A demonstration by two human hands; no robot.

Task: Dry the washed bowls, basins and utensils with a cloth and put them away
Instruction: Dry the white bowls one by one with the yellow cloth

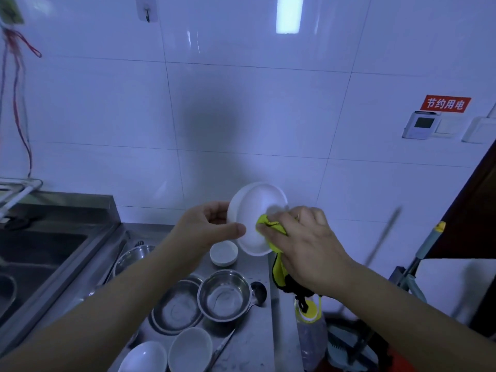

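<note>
Gloss, steel and soft cloth at the counter

The white bowl (pixel 255 218) looks smooth and faintly glossy, like ceramic or plastic; the yellow cloth (pixel 271 226) against it is soft, matt fabric with dark trim. The counter (pixel 249 345) and sink (pixel 40 251) are brushed stainless steel, the metal bowl (pixel 224 295) shinier and reflective. The wall tiles (pixel 241 116) are glossy, mirroring a lamp.

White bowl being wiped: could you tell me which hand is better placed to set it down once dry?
Left, probably: the left hand already grips the white bowl; the right hand holds the cloth.
</note>
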